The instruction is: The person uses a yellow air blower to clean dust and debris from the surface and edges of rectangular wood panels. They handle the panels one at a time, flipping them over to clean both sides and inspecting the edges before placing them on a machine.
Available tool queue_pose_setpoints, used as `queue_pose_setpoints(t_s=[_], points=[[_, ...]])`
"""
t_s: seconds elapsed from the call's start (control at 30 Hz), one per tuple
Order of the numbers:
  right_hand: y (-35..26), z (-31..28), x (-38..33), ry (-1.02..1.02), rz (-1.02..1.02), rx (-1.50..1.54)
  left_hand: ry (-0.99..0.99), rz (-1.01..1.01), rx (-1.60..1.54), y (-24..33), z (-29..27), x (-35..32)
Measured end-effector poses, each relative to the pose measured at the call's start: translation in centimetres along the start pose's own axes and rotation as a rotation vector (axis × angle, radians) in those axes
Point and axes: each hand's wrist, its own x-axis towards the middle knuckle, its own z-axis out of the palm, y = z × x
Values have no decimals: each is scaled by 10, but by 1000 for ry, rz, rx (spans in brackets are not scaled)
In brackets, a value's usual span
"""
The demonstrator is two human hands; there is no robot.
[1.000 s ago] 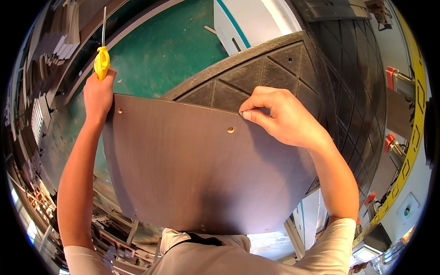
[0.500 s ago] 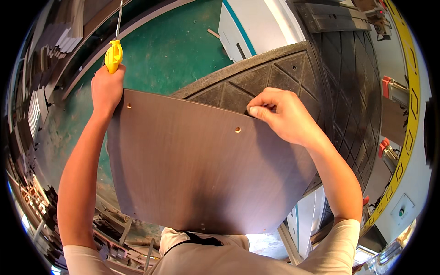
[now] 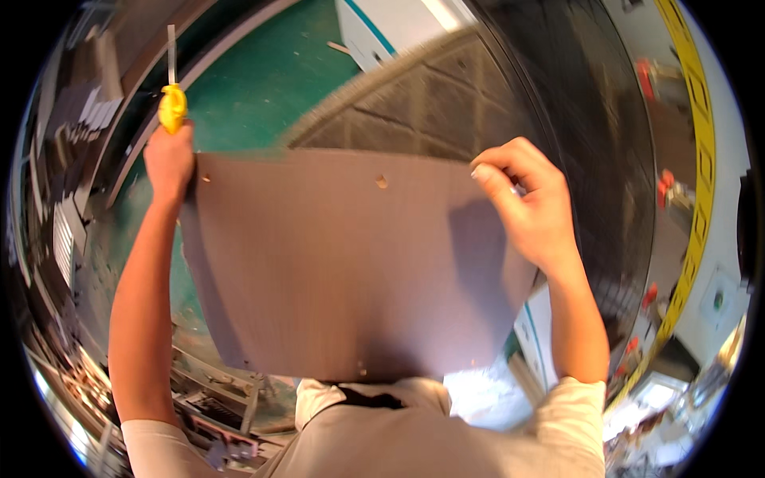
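A dark brown wooden panel (image 3: 343,263) lies tilted in front of my body, with small drilled holes near its far and near edges. My left hand (image 3: 170,163) is at the panel's far left corner, wrapped round a screwdriver (image 3: 173,107) with a yellow handle; its metal shaft points away from me. My left hand also touches the panel's left edge. At the far right part of the panel my right hand (image 3: 530,195) is closed, thumb and curled fingers pinching the edge. Its fingertips are partly hidden and blurred.
Beyond the panel is a black ribbed mat (image 3: 430,95) on a surface. A white board with a teal stripe (image 3: 370,28) stands past it. Red-handled clamps (image 3: 665,187) and a yellow strip (image 3: 693,103) run along the right. Stacked boards (image 3: 100,107) stand at the left.
My right hand has moved right along the panel's far edge. The panel has turned so its far edge runs more level, and the view has shifted. My left hand still holds the screwdriver.
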Motion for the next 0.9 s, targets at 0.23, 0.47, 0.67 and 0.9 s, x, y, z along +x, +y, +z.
queue_pose_setpoints(t_s=[0.23, 0.47, 0.67, 0.9], points=[[77, -30, -218, 528, 410, 439, 17, 66, 83, -26, 14, 34], [94, 32, -425, 856, 689, 562, 126, 123, 119, -19, 12, 33], [66, 108, -504, 966, 791, 718, 154, 446, 217, 32, -20, 39], [34, 197, -483, 1169, 784, 1402, -110, 871, 211, 175, -18, -61]])
